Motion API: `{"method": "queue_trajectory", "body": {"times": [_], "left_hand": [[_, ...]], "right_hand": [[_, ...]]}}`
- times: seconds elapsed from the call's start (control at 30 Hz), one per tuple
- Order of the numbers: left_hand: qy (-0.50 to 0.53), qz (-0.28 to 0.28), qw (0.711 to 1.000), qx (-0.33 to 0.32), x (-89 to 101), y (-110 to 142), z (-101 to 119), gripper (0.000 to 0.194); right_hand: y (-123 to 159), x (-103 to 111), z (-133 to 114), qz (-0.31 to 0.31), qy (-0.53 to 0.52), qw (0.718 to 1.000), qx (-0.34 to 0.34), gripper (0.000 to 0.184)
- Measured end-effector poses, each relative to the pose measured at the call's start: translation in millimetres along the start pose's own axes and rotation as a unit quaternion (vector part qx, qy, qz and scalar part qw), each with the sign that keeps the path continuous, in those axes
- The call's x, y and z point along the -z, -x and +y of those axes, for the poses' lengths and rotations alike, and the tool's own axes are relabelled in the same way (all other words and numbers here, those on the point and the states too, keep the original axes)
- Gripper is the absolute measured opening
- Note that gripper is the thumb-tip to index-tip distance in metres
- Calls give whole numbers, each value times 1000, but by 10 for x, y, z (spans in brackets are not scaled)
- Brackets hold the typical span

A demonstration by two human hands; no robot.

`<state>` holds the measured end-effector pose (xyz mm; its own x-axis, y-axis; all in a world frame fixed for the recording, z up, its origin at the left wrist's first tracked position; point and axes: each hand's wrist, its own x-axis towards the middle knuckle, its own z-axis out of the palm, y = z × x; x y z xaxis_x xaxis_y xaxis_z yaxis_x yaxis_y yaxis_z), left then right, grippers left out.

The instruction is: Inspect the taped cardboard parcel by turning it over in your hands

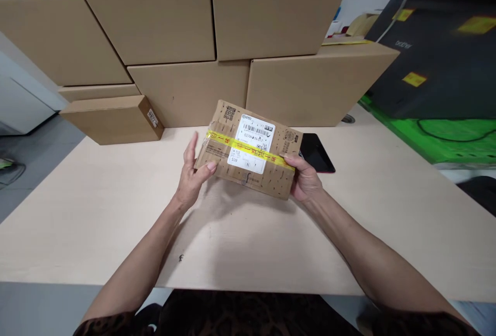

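A small brown cardboard parcel point(220, 170) is held tilted above the table, its right end lower than its left. Yellow printed tape point(222, 140) runs across its face, over a white shipping label point(246, 163) with a barcode. My left hand point(192, 173) has its thumb on the parcel's lower left front and the other fingers at the left end, partly hidden. At the right end, my right hand point(307, 177) grips the parcel, thumb in front and fingers behind. Beyond the right hand lies a black tablet-like device point(318, 153), partly covered by the parcel.
Large cardboard boxes point(263, 10) are stacked along the back of the pale table point(96, 232). A flatter carton point(104, 119) stands at the back left. On the right are a green surface point(418, 137) and a dark case point(437, 67) with yellow stickers.
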<state>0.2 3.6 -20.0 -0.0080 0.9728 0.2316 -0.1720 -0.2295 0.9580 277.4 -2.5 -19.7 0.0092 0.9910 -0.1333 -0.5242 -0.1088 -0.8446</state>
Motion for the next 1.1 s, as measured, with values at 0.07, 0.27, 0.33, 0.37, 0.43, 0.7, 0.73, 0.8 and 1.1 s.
{"method": "queue_trajectory", "body": {"times": [0.07, 0.27, 0.33, 0.37, 0.43, 0.7, 0.73, 0.8, 1.1], "left_hand": [[26, 54, 998, 36, -68, 30, -11, 116], [195, 6, 967, 163, -448, 244, 1, 81], [195, 0, 967, 162, -483, 279, -11, 73], [186, 9, 971, 150, -475, 277, -17, 73], [160, 34, 980, 113, -423, 239, -21, 79], [-38, 76, 986, -143, -124, -65, -53, 112], [-76, 75, 978, -179, -92, -84, -78, 116], [-158, 74, 954, -245, -33, -101, -135, 125], [-468, 33, 737, -487, 46, -17, -233, 106]], "right_hand": [[13, -15, 60, 11, -18, 1000, 16, 76], [125, -114, 280, 31, -61, 997, 35, 77], [151, -129, 290, 18, -55, 998, 26, 78], [157, -130, 283, 5, -45, 999, 21, 77], [153, -120, 258, -32, -12, 999, 13, 73], [97, -28, 224, -43, 31, 998, 13, 90], [102, -25, 216, -36, 31, 999, 11, 90], [122, -35, 189, -43, 29, 999, 17, 85], [266, -193, 86, -127, -27, 992, -3, 73]]}}
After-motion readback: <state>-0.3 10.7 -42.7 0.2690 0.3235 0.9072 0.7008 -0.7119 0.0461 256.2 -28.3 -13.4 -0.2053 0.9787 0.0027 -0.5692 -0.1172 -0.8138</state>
